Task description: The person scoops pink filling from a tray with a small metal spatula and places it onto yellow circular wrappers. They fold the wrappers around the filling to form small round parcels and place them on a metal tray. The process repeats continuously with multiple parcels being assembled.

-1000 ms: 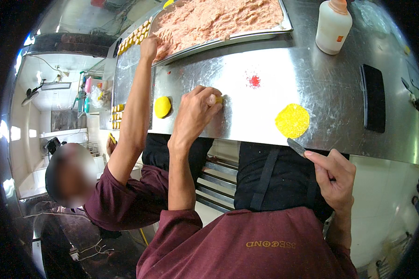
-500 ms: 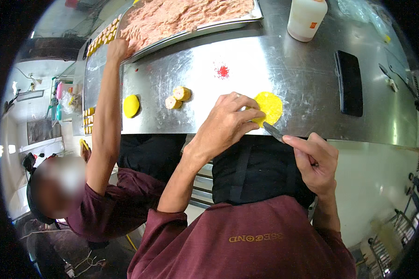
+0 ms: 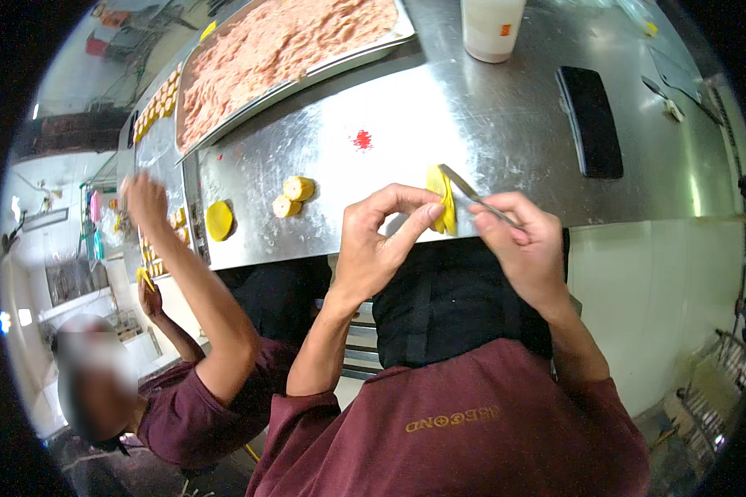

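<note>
In my left hand (image 3: 385, 244), a thin yellow round wrapper (image 3: 445, 211) is pinched by its edge; it stands folded over, just above the near table edge. Between the fingers of my right hand (image 3: 522, 240) is a narrow metal spatula (image 3: 462, 182), its blade against the upper part of the wrapper. To the left on the steel table sit two yellow-wrapped dumplings (image 3: 293, 196) with pale filling, touching each other. Beyond them lies a flat yellow wrapper pile (image 3: 220, 220), its thickness unclear. Small red bits (image 3: 362, 140) are scattered farther back.
A metal tray (image 3: 348, 65) of pink minced filling stands at the back left, beside rows of finished dumplings (image 3: 159, 103). A whitish bottle (image 3: 491, 29) and a black phone (image 3: 590, 123) occupy the right. A co-worker's raised hand (image 3: 145, 203) is at far left.
The yellow wrapper has gone from spread flat to folded upright, and the spatula has risen with it. The co-worker's hand has come away from the filling tray. My view has shifted slightly.
</note>
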Motion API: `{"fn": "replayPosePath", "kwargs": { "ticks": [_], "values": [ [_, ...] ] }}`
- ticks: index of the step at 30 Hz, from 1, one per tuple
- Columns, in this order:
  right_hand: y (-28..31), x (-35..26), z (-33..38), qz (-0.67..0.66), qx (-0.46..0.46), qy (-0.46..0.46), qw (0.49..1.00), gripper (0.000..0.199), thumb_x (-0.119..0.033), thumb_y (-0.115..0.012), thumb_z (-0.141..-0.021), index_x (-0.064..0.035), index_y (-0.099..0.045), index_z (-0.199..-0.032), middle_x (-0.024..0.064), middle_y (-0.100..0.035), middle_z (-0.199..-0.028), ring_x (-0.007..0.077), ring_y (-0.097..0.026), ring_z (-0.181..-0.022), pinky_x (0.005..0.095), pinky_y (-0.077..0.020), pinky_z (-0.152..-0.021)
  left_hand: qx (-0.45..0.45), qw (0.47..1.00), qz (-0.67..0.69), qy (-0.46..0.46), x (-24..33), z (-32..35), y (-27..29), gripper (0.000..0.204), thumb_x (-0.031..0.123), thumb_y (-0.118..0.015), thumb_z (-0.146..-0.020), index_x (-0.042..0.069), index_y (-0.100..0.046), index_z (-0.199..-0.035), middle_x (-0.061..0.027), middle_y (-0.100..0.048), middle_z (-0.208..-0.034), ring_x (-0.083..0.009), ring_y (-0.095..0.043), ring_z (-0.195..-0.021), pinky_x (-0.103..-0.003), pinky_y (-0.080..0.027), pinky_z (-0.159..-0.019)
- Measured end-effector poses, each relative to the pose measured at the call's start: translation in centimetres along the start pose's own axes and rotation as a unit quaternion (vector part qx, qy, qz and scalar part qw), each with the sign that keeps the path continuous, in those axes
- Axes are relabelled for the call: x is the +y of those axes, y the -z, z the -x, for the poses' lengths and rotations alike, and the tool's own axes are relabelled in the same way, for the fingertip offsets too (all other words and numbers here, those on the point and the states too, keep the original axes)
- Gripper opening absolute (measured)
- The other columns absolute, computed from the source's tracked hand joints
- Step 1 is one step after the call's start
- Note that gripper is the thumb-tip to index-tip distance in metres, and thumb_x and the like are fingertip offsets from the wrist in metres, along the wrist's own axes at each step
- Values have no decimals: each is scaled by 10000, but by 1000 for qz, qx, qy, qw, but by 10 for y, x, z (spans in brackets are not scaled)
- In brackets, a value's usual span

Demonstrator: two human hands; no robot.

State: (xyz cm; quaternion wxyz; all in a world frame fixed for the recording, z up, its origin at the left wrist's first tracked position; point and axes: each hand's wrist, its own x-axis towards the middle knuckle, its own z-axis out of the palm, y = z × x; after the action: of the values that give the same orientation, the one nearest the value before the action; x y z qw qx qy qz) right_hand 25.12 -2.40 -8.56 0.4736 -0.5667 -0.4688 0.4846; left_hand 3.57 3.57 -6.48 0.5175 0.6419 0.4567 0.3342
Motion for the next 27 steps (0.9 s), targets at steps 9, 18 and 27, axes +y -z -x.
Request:
{"fn": "replayPosePath", "kwargs": {
  "ticks": [9, 18, 27],
  "values": [
    [12, 7, -16, 137, 43, 91, 985, 164, -96, -738, -1030, 56, -710, -1085, 129, -779, -878, 126, -757, -816, 289, -627, -711, 73, 991, 108, 30, -11, 2, 11, 108, 110, -626, -1119, 26, -590, -1176, -8, -670, -963, -79, -616, -852, -236, -518, -813],
    [2, -3, -10, 97, -17, 119, 988, 137, -70, -823, -969, -14, -717, -1035, -12, -689, -773, -24, -469, -606, 217, -342, -493, 23, 993, 106, 39, -1, 2, 2, 110, 76, -739, -1046, -25, -741, -1088, -65, -762, -1049, -81, -702, -954, -241, -583, -809],
    [-10, -11, -20, 70, -17, 131, 989, 173, -137, -807, -963, -3, -725, -1036, 125, -783, -900, 187, -780, -754, 346, -634, -630, -10, 999, 32, 29, 10, 2, -2, 203, 124, -714, -1068, -46, -760, -1168, -79, -790, -1044, -107, -733, -950, -269, -591, -864]
  ]
}}
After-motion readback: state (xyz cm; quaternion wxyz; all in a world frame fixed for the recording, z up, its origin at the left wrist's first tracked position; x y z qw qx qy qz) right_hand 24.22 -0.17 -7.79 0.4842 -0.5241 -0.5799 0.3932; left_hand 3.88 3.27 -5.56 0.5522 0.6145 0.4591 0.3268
